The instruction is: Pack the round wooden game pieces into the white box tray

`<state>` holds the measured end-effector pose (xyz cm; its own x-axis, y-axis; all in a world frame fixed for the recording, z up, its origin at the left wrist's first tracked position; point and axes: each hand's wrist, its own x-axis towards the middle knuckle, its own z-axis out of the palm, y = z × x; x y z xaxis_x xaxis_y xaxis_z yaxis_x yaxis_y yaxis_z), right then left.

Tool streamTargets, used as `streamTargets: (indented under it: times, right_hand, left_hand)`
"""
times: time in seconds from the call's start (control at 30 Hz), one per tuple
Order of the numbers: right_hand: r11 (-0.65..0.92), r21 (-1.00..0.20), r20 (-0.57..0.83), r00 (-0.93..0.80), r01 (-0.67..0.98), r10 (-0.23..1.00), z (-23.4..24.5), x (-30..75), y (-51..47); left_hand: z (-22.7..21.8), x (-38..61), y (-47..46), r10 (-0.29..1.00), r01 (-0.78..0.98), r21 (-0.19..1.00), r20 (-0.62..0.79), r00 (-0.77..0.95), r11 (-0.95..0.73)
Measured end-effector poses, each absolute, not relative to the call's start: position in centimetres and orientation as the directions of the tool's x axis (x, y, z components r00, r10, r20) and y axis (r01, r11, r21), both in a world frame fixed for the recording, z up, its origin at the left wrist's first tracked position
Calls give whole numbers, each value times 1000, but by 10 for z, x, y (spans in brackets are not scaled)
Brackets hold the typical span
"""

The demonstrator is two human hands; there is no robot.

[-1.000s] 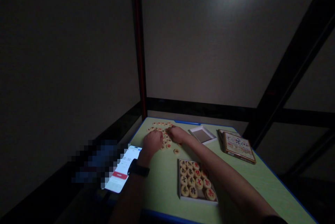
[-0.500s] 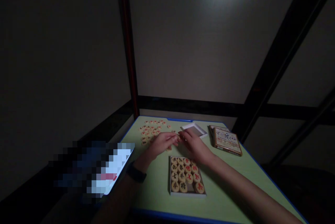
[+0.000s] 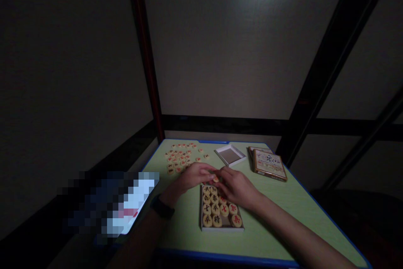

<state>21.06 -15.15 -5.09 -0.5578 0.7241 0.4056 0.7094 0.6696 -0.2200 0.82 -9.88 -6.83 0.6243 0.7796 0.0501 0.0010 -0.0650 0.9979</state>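
Evidently, the governing relation is between a small round piece [image 3: 215, 179] and the shallow tray [image 3: 222, 229]. The piece lies at the meeting point of the two hands, over or just beyond the tray's far edge; clearance between them cannot be judged. It is a disc with no long axis, and a reddish mark shows on its exposed face.

Grip: the left hand [image 3: 195, 175] has thumb and fingers drawn together on the piece from its left. The right hand [image 3: 236, 185] has its fingers curled in from the other side; its contact is hidden and cannot be confirmed. The right hand is nearer the tray, covering its far right corner; the left hand stands beyond the far left corner.

Tray contents: larger marked discs [image 3: 215, 209] in rows, with one gap in the near row, beside the disc at the near right corner.

Surface: a green table [image 3: 187, 244] with blue edging. Loose small pieces [image 3: 170, 171] spread toward its far left corner. A white-rimmed box [image 3: 219, 152] sits near the far edge; flat decorated boxes [image 3: 270, 162] overlap near the right edge. A lit phone [image 3: 145, 191], partly pixelated, appears at the left edge.

Room: dim, with a plain wall [image 3: 220, 50] behind and a dark post [image 3: 143, 50] leaning.
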Motion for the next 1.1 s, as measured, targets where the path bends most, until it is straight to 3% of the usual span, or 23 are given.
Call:
streamTargets:
  times: [0.1,0.2,0.37,0.47,0.73,1.1]
  right_hand:
    - [637,-230,399,-525,736,751,-42,214,-156]
    - [598,-342,419,-452,725,788,-32,219,-167]
    - [522,-529,364,-378,669,852,-34,232,-204]
    - [500,-578,327,-378,645,866,-41,238,-224]
    - [538,-540,310,-441,647,842,-57,229,-240]
    - [555,-349,265,-488,755,832,-66,223,-238]
  left_hand:
    - [-63,8,-102,767,51,995,35,640,-88]
    - [-56,8,-109,762,160,963,64,644,-217]
    - [-50,18,-124,645,350,668,258,719,-657]
    - [-51,26,-131,585,374,566,249,772,-734]
    - [-58,29,-130,591,391,570,216,778,-723]
    - [-57,30,-130,620,406,574,240,747,-711]
